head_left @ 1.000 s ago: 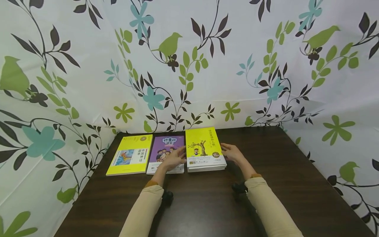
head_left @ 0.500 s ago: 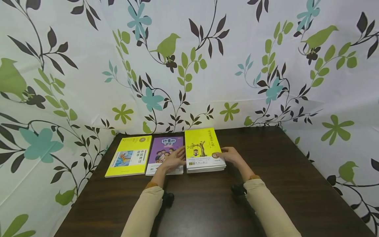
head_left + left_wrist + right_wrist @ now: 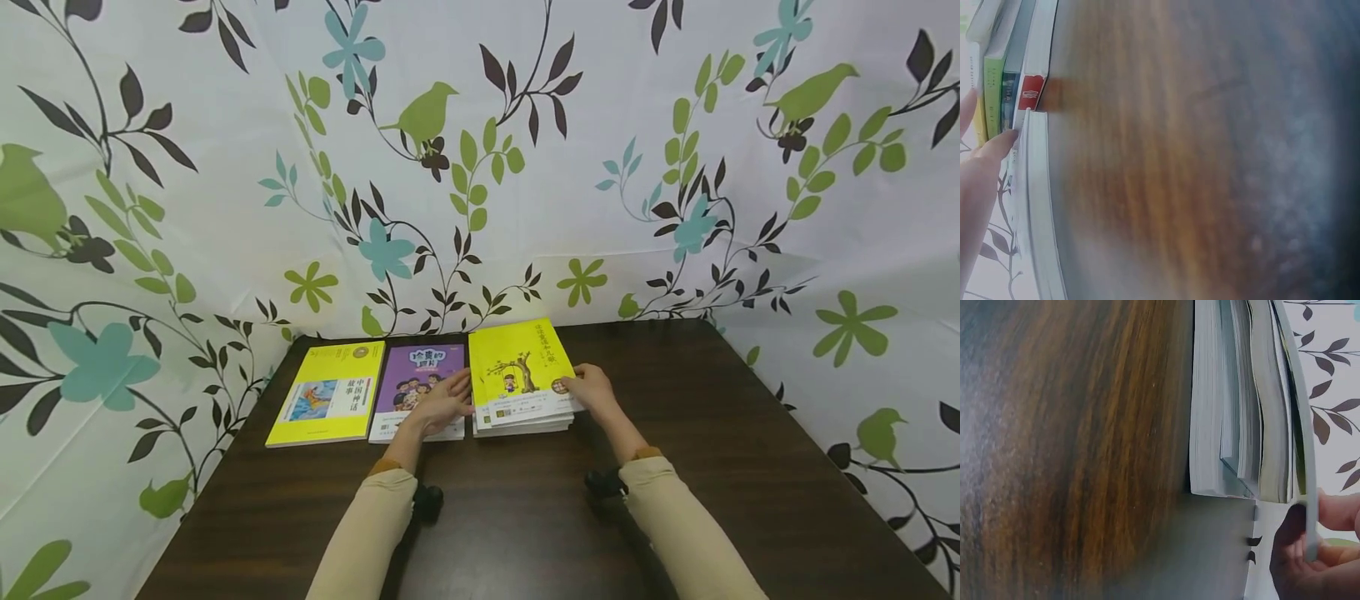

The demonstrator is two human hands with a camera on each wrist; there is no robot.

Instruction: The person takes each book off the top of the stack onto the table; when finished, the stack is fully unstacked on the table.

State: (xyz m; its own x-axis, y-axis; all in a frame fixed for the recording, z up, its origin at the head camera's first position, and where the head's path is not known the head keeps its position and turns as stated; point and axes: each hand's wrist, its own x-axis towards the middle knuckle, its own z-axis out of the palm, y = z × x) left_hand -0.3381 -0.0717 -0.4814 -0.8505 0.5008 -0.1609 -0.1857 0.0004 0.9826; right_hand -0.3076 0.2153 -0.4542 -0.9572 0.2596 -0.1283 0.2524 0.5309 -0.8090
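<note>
A stack of books lies toward the back of the dark table. Its top yellow book, with a tree and a swing on the cover, is skewed to the right over the ones beneath. My right hand pinches this book's right edge between thumb and fingers; the right wrist view has that corner lifted off the stack. My left hand touches the stack's left side with extended fingers, reaching over the purple book. In the left wrist view the fingertips lie against the spines.
Left of the purple book lies another yellow book with a white and blue cover panel. The dark wooden table runs back to a wall covering printed with leaves and birds.
My right hand has come onto the top yellow book's edge and gripped it. That book has shifted right and turned slightly, uncovering a similar cover below. My left hand stays put.
</note>
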